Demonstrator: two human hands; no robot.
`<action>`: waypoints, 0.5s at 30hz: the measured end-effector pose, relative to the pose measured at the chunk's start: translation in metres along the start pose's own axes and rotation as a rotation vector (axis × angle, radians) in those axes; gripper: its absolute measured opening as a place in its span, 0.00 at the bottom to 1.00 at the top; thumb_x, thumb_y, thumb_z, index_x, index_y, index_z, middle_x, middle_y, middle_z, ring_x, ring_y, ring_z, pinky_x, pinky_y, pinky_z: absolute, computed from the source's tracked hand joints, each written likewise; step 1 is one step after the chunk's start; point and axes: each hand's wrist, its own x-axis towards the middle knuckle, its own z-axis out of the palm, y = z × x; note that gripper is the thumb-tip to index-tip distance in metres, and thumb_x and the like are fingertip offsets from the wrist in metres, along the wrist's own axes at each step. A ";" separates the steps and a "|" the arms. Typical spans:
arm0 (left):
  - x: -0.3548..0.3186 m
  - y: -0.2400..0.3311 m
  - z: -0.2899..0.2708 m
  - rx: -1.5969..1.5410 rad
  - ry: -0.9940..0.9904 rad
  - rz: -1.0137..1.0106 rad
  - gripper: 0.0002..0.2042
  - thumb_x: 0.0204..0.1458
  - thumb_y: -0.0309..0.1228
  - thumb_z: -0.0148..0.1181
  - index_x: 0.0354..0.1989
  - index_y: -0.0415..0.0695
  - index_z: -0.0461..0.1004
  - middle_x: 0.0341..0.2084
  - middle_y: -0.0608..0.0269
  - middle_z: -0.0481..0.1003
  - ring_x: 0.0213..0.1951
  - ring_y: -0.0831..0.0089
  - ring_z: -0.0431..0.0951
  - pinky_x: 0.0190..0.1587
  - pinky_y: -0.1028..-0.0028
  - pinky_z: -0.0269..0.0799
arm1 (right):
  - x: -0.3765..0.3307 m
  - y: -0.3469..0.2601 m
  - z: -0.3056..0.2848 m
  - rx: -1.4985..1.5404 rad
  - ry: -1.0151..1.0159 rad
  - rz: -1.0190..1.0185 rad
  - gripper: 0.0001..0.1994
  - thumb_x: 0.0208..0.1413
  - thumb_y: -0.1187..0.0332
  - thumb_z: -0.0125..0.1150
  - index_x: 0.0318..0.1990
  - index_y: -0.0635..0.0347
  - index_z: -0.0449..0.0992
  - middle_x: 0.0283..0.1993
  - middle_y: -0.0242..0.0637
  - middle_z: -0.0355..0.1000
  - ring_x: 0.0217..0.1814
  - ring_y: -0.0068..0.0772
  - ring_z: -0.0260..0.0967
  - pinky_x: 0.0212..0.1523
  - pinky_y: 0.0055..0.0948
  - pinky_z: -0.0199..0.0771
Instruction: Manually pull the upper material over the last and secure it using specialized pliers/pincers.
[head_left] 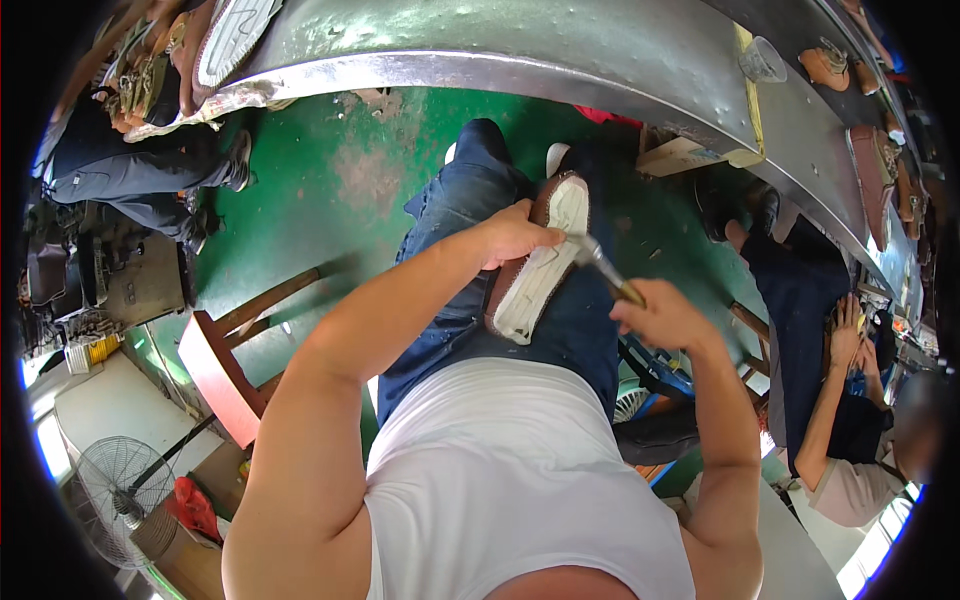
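A brown shoe upper (535,290) lies across my thighs with its pale, stitched underside turned up. My left hand (515,236) grips its side around the middle, the thumb resting over the pale bottom. In my right hand (665,314) is the handle of a hammer (608,273), the fingers wrapped round it. The hammer's head is blurred and sits over the shoe's underside, close to my left thumb. Whether it touches the shoe I cannot tell.
A metal workbench (480,75) curves across the front, bearing other shoes (868,185) and a clear plastic cup (763,60). A co-worker (850,440) sits at the right; another person's legs (140,175) show at the left. A wooden stool (222,375) and fan (122,498) stand left.
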 end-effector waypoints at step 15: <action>0.016 -0.032 -0.007 0.029 -0.007 0.068 0.34 0.53 0.40 0.69 0.63 0.36 0.60 0.53 0.51 0.73 0.54 0.64 0.75 0.55 0.65 0.73 | 0.002 0.043 0.089 -0.408 0.410 -0.413 0.11 0.58 0.65 0.60 0.44 0.62 0.75 0.40 0.50 0.76 0.42 0.57 0.75 0.42 0.48 0.74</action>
